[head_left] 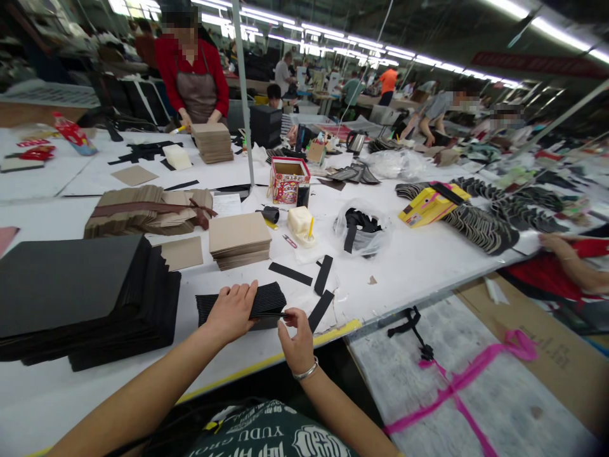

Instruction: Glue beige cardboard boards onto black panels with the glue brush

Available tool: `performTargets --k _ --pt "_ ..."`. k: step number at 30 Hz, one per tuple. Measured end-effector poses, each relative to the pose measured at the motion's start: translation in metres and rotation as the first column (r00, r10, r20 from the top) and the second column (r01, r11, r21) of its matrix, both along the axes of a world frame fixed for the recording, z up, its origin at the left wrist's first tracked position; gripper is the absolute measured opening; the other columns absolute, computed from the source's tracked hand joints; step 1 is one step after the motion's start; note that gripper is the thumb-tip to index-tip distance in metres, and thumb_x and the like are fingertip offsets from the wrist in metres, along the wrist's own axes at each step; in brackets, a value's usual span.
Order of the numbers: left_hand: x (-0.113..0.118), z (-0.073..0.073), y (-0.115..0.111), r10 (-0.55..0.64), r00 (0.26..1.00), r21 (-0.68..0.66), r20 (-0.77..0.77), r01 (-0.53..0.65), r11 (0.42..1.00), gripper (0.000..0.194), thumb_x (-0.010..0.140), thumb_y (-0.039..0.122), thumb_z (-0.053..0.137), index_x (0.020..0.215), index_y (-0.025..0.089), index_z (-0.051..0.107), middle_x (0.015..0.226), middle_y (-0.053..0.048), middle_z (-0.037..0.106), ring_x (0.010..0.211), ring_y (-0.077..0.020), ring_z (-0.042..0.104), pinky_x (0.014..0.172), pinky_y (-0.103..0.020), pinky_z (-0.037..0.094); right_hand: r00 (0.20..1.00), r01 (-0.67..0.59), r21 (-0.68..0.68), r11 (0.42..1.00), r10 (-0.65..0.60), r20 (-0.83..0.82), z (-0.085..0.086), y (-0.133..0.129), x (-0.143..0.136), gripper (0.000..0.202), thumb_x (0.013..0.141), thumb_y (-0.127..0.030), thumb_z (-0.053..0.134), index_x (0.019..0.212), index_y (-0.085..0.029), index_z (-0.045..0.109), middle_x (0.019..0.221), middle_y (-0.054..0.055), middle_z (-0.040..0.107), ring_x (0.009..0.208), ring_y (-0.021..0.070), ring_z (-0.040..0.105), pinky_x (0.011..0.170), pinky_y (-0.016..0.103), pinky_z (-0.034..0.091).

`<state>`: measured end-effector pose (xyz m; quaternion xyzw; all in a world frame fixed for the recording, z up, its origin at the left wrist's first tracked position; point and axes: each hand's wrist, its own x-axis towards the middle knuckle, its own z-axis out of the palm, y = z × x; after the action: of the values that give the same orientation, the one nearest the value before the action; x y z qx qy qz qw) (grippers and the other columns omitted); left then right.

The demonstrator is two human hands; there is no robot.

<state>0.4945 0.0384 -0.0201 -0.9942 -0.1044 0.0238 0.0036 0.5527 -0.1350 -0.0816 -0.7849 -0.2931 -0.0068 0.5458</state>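
Observation:
A bundle of thin black sheets (271,298) stands on the white table near its front edge, the layers fanned in ridges. My left hand (233,311) lies over the bundle, its fingers curled across the top and pressing it. At the bundle's right end my right hand (297,339) pinches the corner of a black sheet between thumb and forefinger. Just beyond my right hand lie loose black strips (291,273). To the left of my left hand rises a large stack of black boards (71,285). Behind the bundle sits a stack of beige cards (240,235).
A banded beige bundle (128,212), a cream block (301,223), small red snips (289,241), a plastic bag of black strips (362,225) and a patterned box (288,181) are on the table (404,273). Across it stands a co-worker (195,82); another person's arm (571,260) reaches in right.

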Motion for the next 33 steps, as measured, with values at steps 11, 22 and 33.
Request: performTargets --k 11,22,33 --pt "0.002 0.001 0.002 0.002 1.000 -0.003 0.010 -0.002 1.000 0.074 0.073 0.043 0.056 0.134 0.009 0.030 0.112 -0.015 0.052 0.099 -0.0277 0.044 0.086 -0.038 0.027 0.999 -0.037 -0.021 0.999 0.038 0.031 0.002 0.005 0.004 0.034 0.084 -0.020 0.048 0.117 -0.021 0.047 0.101 0.008 0.052 0.086 0.0164 0.052 0.077 0.034 0.049" --pt "0.007 0.001 0.004 0.017 1.000 -0.008 -0.016 -0.017 1.000 0.075 0.073 0.043 0.056 0.135 0.010 0.029 0.114 -0.016 0.052 0.101 -0.0281 0.044 0.087 -0.039 0.027 0.999 -0.022 0.002 1.000 0.022 0.040 0.002 0.007 0.010 0.026 0.081 -0.021 0.051 0.107 -0.020 0.051 0.101 0.008 0.052 0.079 0.0151 0.054 0.070 0.032 0.051" --pt "0.009 0.000 0.006 0.017 0.999 -0.023 -0.031 -0.018 1.000 0.076 0.074 0.044 0.056 0.135 0.009 0.028 0.115 -0.016 0.051 0.102 -0.0287 0.043 0.089 -0.040 0.027 1.000 -0.030 -0.015 0.999 0.030 -0.006 0.003 0.016 0.015 0.035 0.080 -0.020 0.052 0.115 -0.021 0.048 0.100 0.007 0.052 0.070 0.0119 0.054 0.068 0.030 0.051"
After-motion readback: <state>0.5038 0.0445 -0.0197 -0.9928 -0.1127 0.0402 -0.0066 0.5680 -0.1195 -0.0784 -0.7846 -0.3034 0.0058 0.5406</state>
